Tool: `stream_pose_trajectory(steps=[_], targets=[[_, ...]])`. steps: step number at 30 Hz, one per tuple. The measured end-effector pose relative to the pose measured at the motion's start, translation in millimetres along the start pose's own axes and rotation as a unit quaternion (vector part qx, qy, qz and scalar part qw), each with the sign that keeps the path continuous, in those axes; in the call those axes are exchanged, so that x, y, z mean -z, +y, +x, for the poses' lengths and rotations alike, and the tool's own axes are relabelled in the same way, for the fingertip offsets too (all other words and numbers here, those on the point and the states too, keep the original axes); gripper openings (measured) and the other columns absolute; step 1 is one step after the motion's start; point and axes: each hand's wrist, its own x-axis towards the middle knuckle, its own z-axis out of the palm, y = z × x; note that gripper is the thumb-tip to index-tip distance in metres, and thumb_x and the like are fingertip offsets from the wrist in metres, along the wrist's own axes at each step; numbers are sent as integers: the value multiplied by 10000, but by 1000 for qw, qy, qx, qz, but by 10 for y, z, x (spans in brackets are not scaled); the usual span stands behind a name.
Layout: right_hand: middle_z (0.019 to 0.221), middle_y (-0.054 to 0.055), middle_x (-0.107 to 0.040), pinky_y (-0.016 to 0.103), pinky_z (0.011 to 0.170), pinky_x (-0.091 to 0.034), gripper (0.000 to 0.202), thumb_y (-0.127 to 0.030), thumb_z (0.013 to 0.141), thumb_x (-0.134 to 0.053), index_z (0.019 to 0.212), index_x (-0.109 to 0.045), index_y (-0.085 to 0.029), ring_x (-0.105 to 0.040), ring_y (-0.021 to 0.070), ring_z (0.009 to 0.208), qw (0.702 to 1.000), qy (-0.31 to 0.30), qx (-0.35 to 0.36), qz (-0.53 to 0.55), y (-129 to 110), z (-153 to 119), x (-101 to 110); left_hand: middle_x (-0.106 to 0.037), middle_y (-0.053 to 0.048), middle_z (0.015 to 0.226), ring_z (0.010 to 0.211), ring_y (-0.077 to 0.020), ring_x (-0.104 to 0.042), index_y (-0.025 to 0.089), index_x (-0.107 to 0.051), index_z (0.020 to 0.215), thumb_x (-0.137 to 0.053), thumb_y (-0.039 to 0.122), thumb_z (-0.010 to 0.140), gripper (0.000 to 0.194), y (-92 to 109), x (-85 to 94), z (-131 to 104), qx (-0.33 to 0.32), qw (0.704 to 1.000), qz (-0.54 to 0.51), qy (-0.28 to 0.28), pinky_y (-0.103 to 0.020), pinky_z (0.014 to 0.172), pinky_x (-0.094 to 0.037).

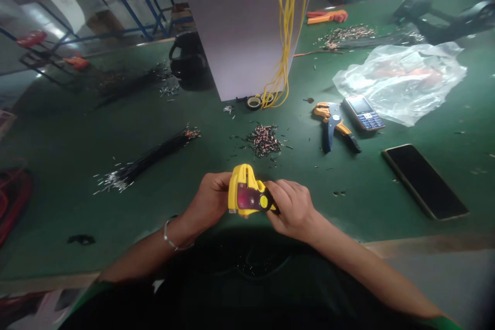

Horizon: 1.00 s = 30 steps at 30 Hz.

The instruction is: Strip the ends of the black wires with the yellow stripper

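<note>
We've got the yellow tool (244,196) at the near side of the green table (127,216), between both hands. Our right hand (292,206) has its fingers curled around the handles; our left hand (211,198) is up against the tool's head, but its fingertips are tucked behind it, so we can't tell if they're pinching anything. Just beyond is a pile of snippets (265,140), with the black wires (154,155) lying off to the left. Over on the right we have the orange stripper (334,121), the keypad phone (364,112) near it, the smartphone (425,180) and a crumpled plastic bag (402,80). The big grey panel (243,31) stands upright past the snippets and blocks our view behind it, yellow wires (288,20) hanging down its front and partly covering the tape rolls (253,103). The panel's top is cut off, whatever's inside the bag is a reddish blur, and we can't make out the small dark thing (81,239) lower left.
</note>
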Motion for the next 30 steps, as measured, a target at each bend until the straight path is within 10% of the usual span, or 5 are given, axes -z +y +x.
stream_pose_trajectory(steps=[17,25,30], targets=[[620,-2,-586,254,518,-424,140,-147,704,-498,835,-535,-175,-534,133,509,977,-8,-158,142,4,7,-168,-668,4,560,427,-77,-580,139,-662,657,-683,150,743,89,-71,12,145,25,999,-33,-5,-221,479,-506],[468,-71,-508,223,398,-368,96,-207,694,-548,784,-536,-177,-452,94,358,807,-72,-401,428,26,123,-147,-695,-28,624,443,-99,-607,116,-632,782,-700,258,748,161,-124,60,236,77,994,-82,15,-251,496,-535],[490,-47,-572,250,453,-399,197,-201,662,-599,850,-560,-153,-508,117,409,740,-75,-408,529,82,121,-157,-709,-53,660,469,-125,-643,107,-627,802,-703,272,751,189,-94,73,228,102,987,-125,-1,-256,507,-540]])
